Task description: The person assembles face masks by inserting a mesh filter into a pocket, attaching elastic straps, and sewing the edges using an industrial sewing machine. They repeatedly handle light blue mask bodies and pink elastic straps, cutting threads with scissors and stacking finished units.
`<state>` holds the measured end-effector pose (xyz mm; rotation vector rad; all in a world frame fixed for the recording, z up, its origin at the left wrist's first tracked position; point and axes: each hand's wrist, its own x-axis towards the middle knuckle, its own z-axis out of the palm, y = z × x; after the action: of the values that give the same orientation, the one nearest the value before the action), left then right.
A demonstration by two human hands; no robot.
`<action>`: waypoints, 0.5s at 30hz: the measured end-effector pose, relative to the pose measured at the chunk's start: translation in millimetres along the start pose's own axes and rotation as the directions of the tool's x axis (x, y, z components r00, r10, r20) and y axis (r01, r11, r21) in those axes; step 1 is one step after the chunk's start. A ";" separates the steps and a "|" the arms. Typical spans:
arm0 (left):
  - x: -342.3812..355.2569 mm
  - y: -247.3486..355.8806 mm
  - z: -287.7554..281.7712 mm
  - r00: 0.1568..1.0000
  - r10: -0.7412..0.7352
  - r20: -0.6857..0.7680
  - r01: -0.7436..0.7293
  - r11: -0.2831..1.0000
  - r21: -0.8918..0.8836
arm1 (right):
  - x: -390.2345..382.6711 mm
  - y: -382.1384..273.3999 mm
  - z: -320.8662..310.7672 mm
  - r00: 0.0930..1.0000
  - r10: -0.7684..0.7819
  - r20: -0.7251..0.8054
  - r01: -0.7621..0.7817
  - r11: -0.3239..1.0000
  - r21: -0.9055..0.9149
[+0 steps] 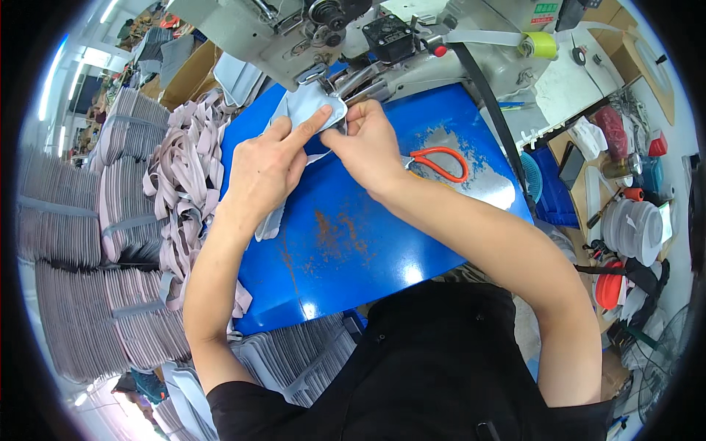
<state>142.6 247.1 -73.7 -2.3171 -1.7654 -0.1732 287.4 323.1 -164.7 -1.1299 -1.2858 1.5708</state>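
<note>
Fabric (pixel 307 101) lies right at the sewing machine (pixel 254 35), right hand's (pixel 370 148) grip seemingly pinched shut on its edge, left hand's (pixel 266 163) half-open grip pressing a forefinger on top, which should keep it flat.

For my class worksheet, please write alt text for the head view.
A person's left hand rests on a pale blue piece at a sewing machine, right hand curled at its edge. Red-handled scissors lie on the blue work surface; grey bundles are stacked at left.
</note>
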 end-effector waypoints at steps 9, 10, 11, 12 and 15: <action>20.0 0.3 -32.9 0.984 0.111 0.140 -0.117 0.992 0.037 | 6.6 -31.3 -50.2 0.937 0.160 0.312 -0.187 0.980 0.060; 21.8 -0.7 -34.5 0.982 0.121 0.147 -0.127 0.991 0.038 | 5.0 -35.4 -52.5 0.923 0.199 0.330 -0.227 0.973 0.045; 25.6 -1.9 -35.9 0.980 0.133 0.151 -0.140 0.989 0.041 | 5.6 -38.5 -54.5 0.908 0.236 0.347 -0.262 0.964 0.031; 27.7 -1.8 -37.4 0.978 0.132 0.162 -0.142 0.988 0.052 | 6.3 -38.2 -55.2 0.905 0.242 0.350 -0.274 0.961 0.043; 29.9 2.6 -42.5 0.973 0.111 0.200 -0.130 0.988 0.081 | 5.6 -36.2 -53.2 0.897 0.264 0.355 -0.314 0.945 0.089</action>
<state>154.9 263.9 -26.0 -2.4351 -1.6697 0.1598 338.2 349.1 -134.4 -1.0230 -1.2328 2.1221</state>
